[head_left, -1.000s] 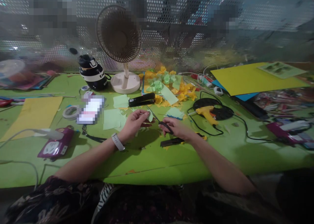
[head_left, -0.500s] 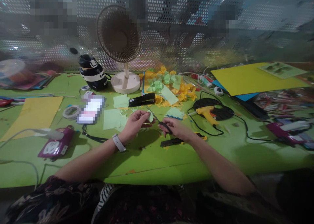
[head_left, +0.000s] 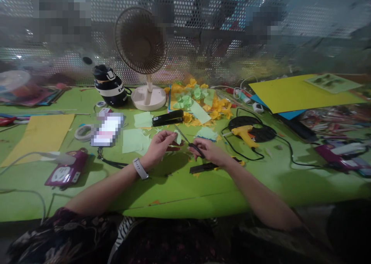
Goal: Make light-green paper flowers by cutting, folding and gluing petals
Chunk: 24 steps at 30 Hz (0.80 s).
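Note:
Between thumb and fingers, my left hand (head_left: 161, 145) pinches a small light-green paper piece (head_left: 177, 137). My right hand (head_left: 209, 151) is closed around the dark handles of a pair of scissors (head_left: 194, 148). The scissor blades point up and left, close beside the paper piece; whether they touch it I cannot tell. Below my right hand lies a black and yellow box cutter (head_left: 204, 167). Light-green paper sheets (head_left: 133, 141) lie left of my left hand, and a black stapler (head_left: 167, 118) is behind it.
Yellow and green paper flowers (head_left: 185, 100) are heaped at the back, right of a fan (head_left: 148, 98). A yellow glue gun (head_left: 245, 136) and its cord lie to the right. A phone (head_left: 107, 130), tape roll (head_left: 83, 132), purple power strip (head_left: 66, 169) and dark bottle (head_left: 111, 87) stand left.
The paper piece and scissor blades have shifted very slightly. Both hands keep nearly the same place and grip.

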Tool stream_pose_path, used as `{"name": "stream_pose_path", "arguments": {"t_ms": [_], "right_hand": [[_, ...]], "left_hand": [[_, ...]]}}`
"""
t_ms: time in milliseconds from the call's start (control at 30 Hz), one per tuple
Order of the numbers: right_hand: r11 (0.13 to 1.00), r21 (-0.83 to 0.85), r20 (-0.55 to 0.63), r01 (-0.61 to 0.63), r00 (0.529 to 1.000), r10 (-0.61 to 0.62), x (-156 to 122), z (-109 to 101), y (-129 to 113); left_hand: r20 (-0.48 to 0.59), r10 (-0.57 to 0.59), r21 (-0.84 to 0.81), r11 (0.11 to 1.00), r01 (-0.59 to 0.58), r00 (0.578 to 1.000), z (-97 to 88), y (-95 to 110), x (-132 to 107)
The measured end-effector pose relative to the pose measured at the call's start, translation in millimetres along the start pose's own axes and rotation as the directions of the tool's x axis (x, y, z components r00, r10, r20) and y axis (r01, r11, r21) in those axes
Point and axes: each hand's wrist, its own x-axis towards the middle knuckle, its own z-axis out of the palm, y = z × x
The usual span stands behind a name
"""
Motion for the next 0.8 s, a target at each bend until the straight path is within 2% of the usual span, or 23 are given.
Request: {"name": "stream_pose_path", "arguments": {"t_ms": [167, 800], "right_hand": [[0.999, -0.034, 0.017, -0.024, 1.0, 0.025, -1.3, -1.0, -2.4], [0.999, 0.033, 0.053, 0.001, 0.999, -0.002, 1.2, 0.6, -1.2]], "left_hand": [[0.005, 0.019, 0.018, 1.0, -0.019, 1.0, -0.1, 0.0, 0.2], [0.021, 0.022, 0.023, 0.999, -0.022, 1.0, -0.7, 0.2, -0.1]]}}
